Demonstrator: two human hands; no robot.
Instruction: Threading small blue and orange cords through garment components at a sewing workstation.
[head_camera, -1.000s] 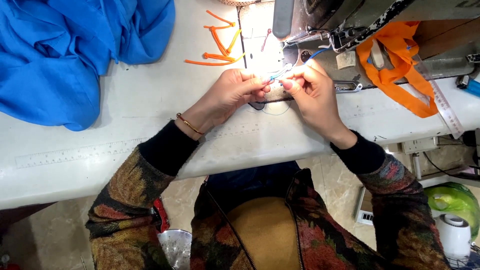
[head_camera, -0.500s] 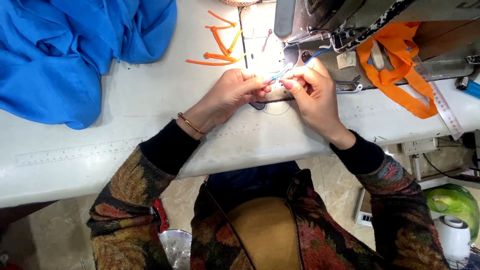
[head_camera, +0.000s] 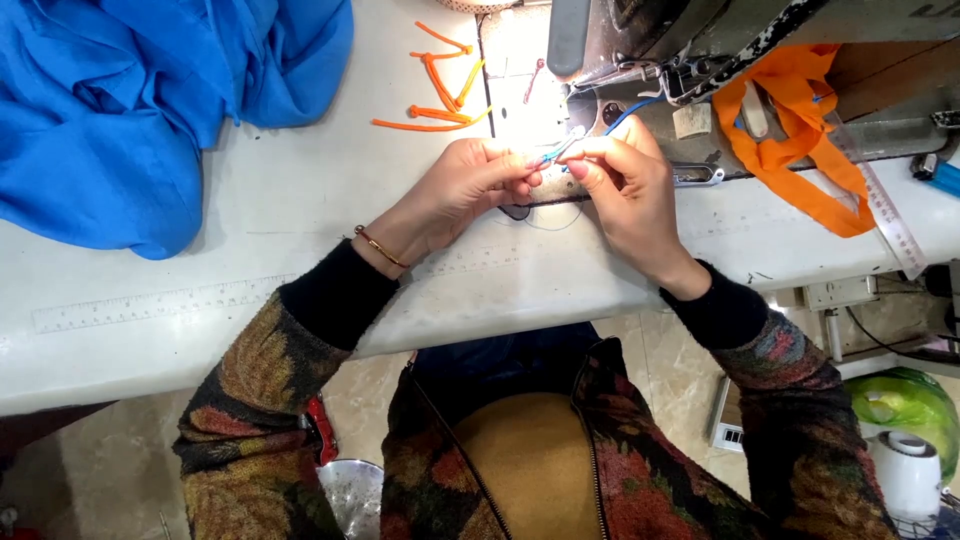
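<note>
My left hand (head_camera: 463, 190) and my right hand (head_camera: 622, 185) meet in front of the sewing machine (head_camera: 700, 60) on the white table (head_camera: 300, 270). Between their fingertips they pinch a thin blue cord (head_camera: 553, 155), which runs up toward the machine's needle area. A small silvery tool or clip shows at the cord where the fingers meet; what it is I cannot tell. A thin bracelet sits on my left wrist.
A big heap of blue fabric (head_camera: 130, 100) lies at the table's far left. Several orange cords (head_camera: 440, 95) lie behind my hands. An orange strip (head_camera: 800, 140) hangs off the machine at right, beside a ruler (head_camera: 890, 220). A green bag (head_camera: 905, 400) is on the floor.
Both hands stay pinched on the blue cord with only slight finger shifts; nothing else has moved.
</note>
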